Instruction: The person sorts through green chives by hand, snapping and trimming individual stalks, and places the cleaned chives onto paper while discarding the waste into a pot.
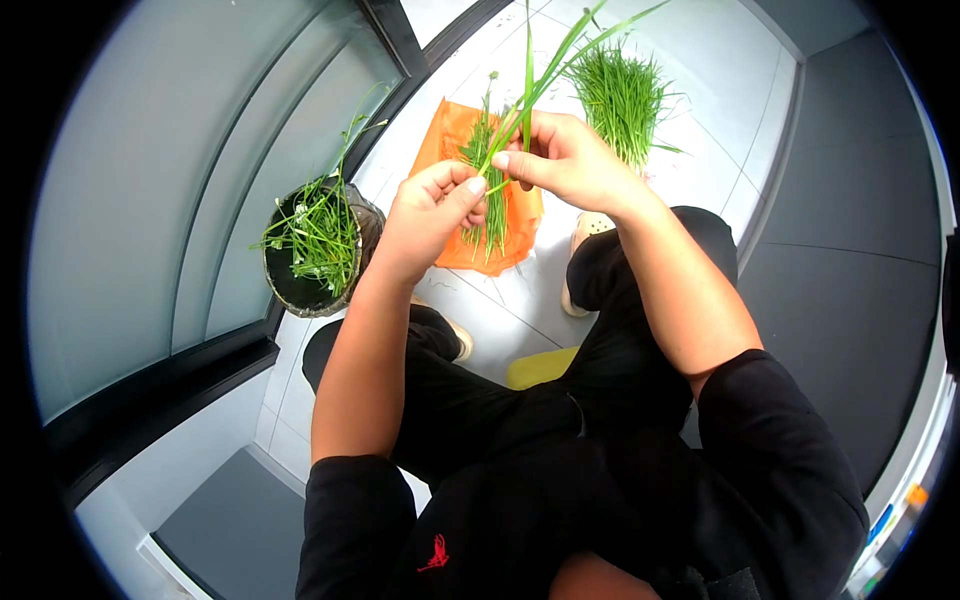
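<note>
A few long green chives (548,80) are held up between my two hands, their blades fanning away toward the top of the view. Thumb and fingers of my left hand (436,208) pinch them near the lower ends. My right hand (562,160) is closed on the same chives slightly higher up, its fingertips partly hidden behind the blades. Beneath the hands, an orange plastic bag (425,225) lies flat on the floor with a bunch of thin green stalks (496,225) on it. Beyond my right hand lies a larger pile of chives (620,100).
On the left, a dark bin (370,225) holds tangled green scraps (325,240), some hanging over its rim. A frosted glass door (150,200) stands beside it. My shoes (590,228) rest on white floor tiles (715,100). Something yellow-green (540,368) shows beneath me.
</note>
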### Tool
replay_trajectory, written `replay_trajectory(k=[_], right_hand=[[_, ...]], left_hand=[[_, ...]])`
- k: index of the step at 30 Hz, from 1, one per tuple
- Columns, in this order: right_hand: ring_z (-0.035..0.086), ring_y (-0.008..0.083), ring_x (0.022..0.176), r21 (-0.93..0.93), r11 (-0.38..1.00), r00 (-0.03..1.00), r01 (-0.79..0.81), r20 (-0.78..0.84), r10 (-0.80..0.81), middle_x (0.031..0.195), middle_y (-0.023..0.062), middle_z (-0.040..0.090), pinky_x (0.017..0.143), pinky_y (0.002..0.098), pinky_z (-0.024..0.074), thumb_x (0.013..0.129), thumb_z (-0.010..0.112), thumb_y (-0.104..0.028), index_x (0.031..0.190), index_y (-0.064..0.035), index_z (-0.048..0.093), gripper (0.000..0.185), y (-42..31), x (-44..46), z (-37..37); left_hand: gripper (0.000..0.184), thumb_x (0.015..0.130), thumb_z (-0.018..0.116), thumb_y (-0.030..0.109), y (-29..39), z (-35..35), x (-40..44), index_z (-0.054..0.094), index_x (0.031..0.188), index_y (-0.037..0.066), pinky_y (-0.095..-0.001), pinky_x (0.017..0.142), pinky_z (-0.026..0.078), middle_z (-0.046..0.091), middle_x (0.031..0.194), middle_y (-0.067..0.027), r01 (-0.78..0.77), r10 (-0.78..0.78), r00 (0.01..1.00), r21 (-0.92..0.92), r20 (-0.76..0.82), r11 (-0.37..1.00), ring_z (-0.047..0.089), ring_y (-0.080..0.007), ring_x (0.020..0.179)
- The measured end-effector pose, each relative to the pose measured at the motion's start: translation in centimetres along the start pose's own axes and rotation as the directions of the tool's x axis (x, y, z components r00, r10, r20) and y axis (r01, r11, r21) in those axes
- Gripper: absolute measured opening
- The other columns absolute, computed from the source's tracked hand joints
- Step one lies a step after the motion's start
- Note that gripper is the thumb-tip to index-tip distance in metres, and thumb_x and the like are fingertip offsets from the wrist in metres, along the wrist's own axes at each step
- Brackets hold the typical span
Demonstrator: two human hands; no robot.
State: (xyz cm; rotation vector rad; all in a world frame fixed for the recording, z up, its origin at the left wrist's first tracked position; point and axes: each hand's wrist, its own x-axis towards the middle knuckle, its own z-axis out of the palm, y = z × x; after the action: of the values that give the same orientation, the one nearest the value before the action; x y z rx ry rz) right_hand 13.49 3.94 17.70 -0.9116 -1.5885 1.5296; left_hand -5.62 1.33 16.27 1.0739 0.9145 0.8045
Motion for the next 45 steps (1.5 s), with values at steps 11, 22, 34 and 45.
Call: replay_trajectory(k=[11, 22, 34, 45], right_hand=[[0.05, 0.0057, 0.067, 0.011, 0.999, 0.988, 0.047, -0.148, -0.045, 0.076, -0.0015, 0.055, 0.06, 0.0207, 0.0418, 0.084, 0.058, -0.014, 0.094, -0.003, 0.056, 0.015, -0.8, -0.2, -1.4], [0.048, 0.007, 0.071, -0.213, 0.966, 0.979, 0.149, -0.103, -0.174, 0.081, 0.001, 0.054, 0.064, 0.0215, 0.0407, 0.085, 0.055, -0.012, 0.093, 0.0, 0.055, 0.014, 0.1, -0.3, -0.3], [0.047, 0.0055, 0.061, -0.288, 0.957, 0.935, -0.041, -0.348, -0.064, 0.067, -0.0016, 0.053, 0.056, 0.0213, 0.0409, 0.083, 0.059, -0.019, 0.088, -0.0007, 0.057, 0.019, -3.9, 0.3, -7.9], [0.058, 0.0278, 0.087, -0.631, 0.186, 0.591, -0.753, -0.526, 0.611, 0.091, 0.0181, 0.062, 0.076, 0.0373, 0.0468, 0.073, 0.062, -0.043, 0.11, 0.003, 0.053, 0.06, 24.8, -1.7, -27.7]], left_hand=[[0.023, 0.088, 0.048, 0.021, 0.5, 0.5, -0.1, 0.055, 0.089, -0.002, -0.0227, 0.062, 0.043, 0.057, 0.075, -0.0048, 0.044, -0.053, 0.996, -0.124, -0.074, 0.991, 0.054, -0.011, 0.066], [0.014, 0.085, 0.053, 0.015, -0.9, 1.0, 0.0, 0.057, 0.087, 0.002, -0.0227, 0.062, 0.042, 0.057, 0.072, -0.0035, 0.05, -0.031, 0.997, -0.307, 0.065, 0.95, 0.054, -0.0097, 0.067], [0.015, 0.086, 0.05, 0.014, -1.1, -1.0, 0.1, 0.055, 0.081, 0.0, -0.0235, 0.058, 0.041, 0.053, 0.068, -0.0025, -0.04, 0.121, 0.98, 0.434, -0.159, 0.9, 0.049, -0.0094, 0.061], [0.037, 0.09, 0.048, 0.022, 1.6, -11.4, -0.6, 0.035, 0.061, 0.002, -0.0267, 0.047, 0.025, 0.027, 0.056, 0.003, 0.291, 0.289, 0.811, 0.778, -0.509, 0.556, 0.025, -0.007, 0.055]])
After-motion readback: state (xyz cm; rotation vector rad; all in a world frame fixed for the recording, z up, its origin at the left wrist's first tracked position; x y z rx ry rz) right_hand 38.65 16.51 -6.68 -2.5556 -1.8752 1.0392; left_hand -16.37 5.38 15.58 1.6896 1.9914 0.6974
